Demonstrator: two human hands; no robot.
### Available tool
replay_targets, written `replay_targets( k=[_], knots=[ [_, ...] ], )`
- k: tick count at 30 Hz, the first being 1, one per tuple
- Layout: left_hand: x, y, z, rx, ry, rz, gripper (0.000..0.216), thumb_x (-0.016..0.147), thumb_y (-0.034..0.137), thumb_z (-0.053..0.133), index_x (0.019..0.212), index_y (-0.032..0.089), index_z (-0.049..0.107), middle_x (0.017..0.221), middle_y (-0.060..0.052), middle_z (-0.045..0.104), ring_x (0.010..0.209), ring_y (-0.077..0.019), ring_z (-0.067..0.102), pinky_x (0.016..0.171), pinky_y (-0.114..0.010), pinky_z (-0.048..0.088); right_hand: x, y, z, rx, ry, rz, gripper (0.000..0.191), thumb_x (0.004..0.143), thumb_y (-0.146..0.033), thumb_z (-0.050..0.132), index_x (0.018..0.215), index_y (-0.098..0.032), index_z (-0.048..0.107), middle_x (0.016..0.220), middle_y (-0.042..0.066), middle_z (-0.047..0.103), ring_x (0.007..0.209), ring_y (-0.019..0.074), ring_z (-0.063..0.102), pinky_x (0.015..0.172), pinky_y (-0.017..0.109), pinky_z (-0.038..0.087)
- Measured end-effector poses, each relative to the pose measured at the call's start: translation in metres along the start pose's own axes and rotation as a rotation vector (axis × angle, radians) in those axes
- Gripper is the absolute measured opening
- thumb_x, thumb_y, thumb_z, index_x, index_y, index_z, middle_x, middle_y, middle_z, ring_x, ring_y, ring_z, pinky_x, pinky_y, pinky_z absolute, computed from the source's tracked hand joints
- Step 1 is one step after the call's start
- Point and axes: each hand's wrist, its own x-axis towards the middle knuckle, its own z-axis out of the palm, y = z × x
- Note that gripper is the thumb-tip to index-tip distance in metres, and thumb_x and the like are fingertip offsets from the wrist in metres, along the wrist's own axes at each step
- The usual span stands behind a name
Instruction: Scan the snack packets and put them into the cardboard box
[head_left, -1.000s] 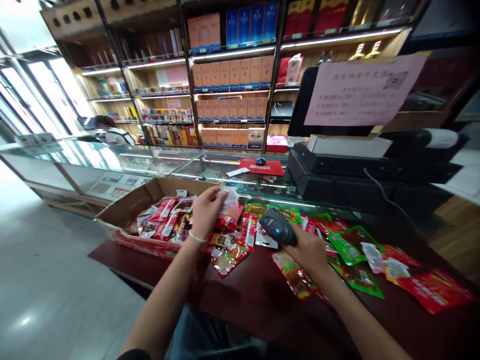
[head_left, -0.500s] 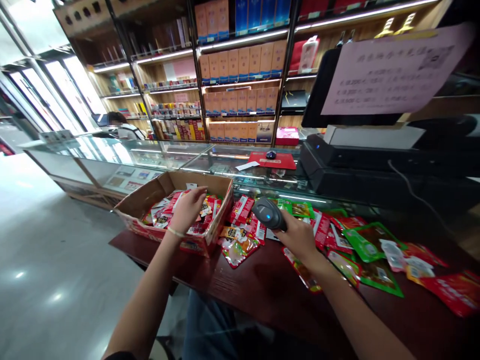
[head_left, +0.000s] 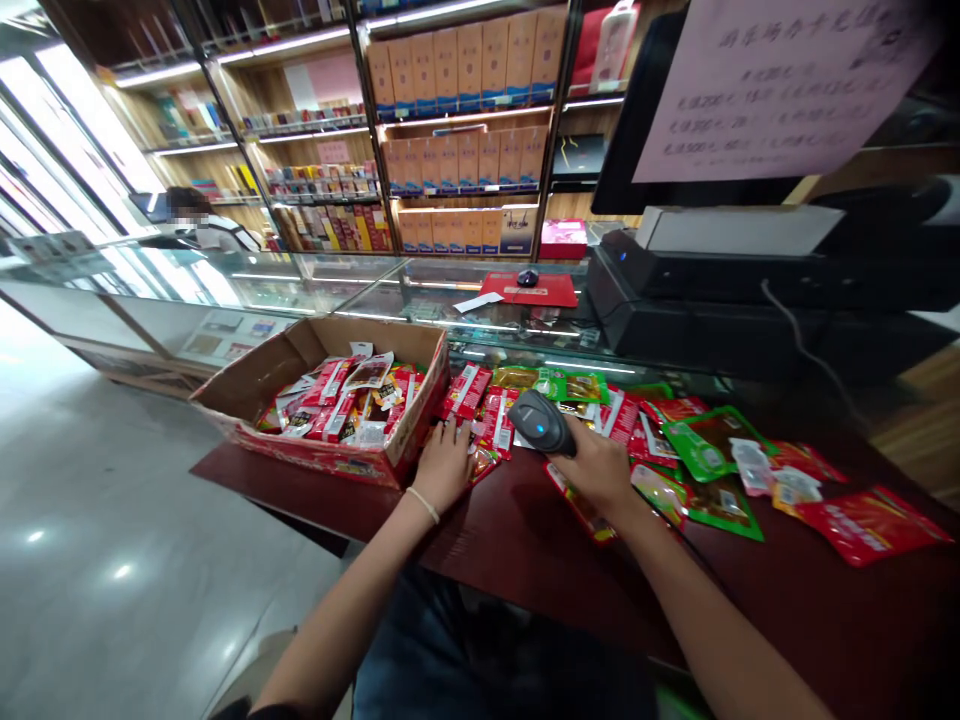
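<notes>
My right hand [head_left: 600,470] is wrapped round a black barcode scanner [head_left: 540,422] with a small blue light, held above the packets on the table. My left hand [head_left: 444,468] lies with fingers apart over a snack packet [head_left: 484,462], which it partly covers, just right of the cardboard box [head_left: 292,448]. Inside that box is a heap of red and white snack packets [head_left: 330,385]. More red packets [head_left: 498,420] lie beyond my fingers, and green-edged packets [head_left: 716,505] spread out to the right of the scanner.
The packets lie on a dark red table [head_left: 480,560] against a glass display counter [head_left: 375,285]. A red mat [head_left: 551,290] with a mouse is on the glass. At right stands a black monitor with a pink paper sign [head_left: 757,100]. A person [head_left: 206,220] is behind the counter at far left.
My left hand has moved from above the box, rightward and down, onto the packet beside it. The right hand still holds the scanner in much the same place. The view has tilted down a little.
</notes>
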Motion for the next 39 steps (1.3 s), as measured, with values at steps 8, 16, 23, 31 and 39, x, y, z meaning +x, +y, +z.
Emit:
replay_targets(
  k=[8,16,23,31,39],
  knots=[
    [-0.003,0.0,0.02,-0.194,0.016,0.049,0.034,0.085,0.022,0.056,0.118,0.022,0.061,0.133,-0.015,0.056,0.126,-0.0279,0.049,0.11,-0.045,0.028,-0.003,0.005,0.002,0.011,0.001,0.022,0.044,0.08,-0.043,0.056,0.116,-0.019,0.062,0.084,0.007,0.073,0.073,0.0231,0.067,0.059,0.028,0.037],
    [0.033,0.034,-0.004,-0.671,0.21,-0.113,0.021,0.078,0.03,0.067,0.098,0.025,0.073,0.094,-0.005,0.073,0.09,-0.0222,0.066,0.089,-0.034,0.049,0.002,0.007,-0.01,0.037,0.078,0.1,0.036,0.08,-0.041,0.056,0.109,-0.021,0.064,0.077,0.006,0.072,0.069,0.0226,0.065,0.058,0.027,0.036],
    [0.082,0.031,0.035,-1.248,0.272,-0.47,0.035,0.077,0.047,0.065,0.096,0.018,0.06,0.056,0.007,0.054,0.045,-0.0083,0.05,0.05,-0.024,0.051,0.002,0.014,-0.012,0.036,0.121,0.153,0.032,0.079,-0.039,0.058,0.106,-0.021,0.064,0.077,0.006,0.071,0.072,0.0233,0.066,0.061,0.028,0.039],
    [0.072,0.026,0.037,-1.607,0.125,-0.523,0.034,0.087,0.042,0.057,0.112,0.019,0.054,0.106,-0.01,0.067,0.086,-0.0189,0.068,0.074,-0.036,0.057,-0.002,0.003,-0.007,0.04,-0.081,-0.054,0.042,0.079,-0.03,0.055,0.12,-0.02,0.058,0.098,0.006,0.073,0.082,0.0237,0.068,0.065,0.03,0.043],
    [0.074,0.027,0.032,-1.685,0.075,-0.465,0.035,0.091,0.045,0.047,0.108,0.017,0.061,0.114,-0.011,0.066,0.1,-0.0202,0.065,0.086,-0.034,0.054,-0.003,-0.012,-0.011,0.024,-0.192,-0.081,0.037,0.08,-0.035,0.057,0.114,-0.022,0.06,0.098,0.005,0.073,0.081,0.0216,0.068,0.06,0.028,0.039]
  ],
)
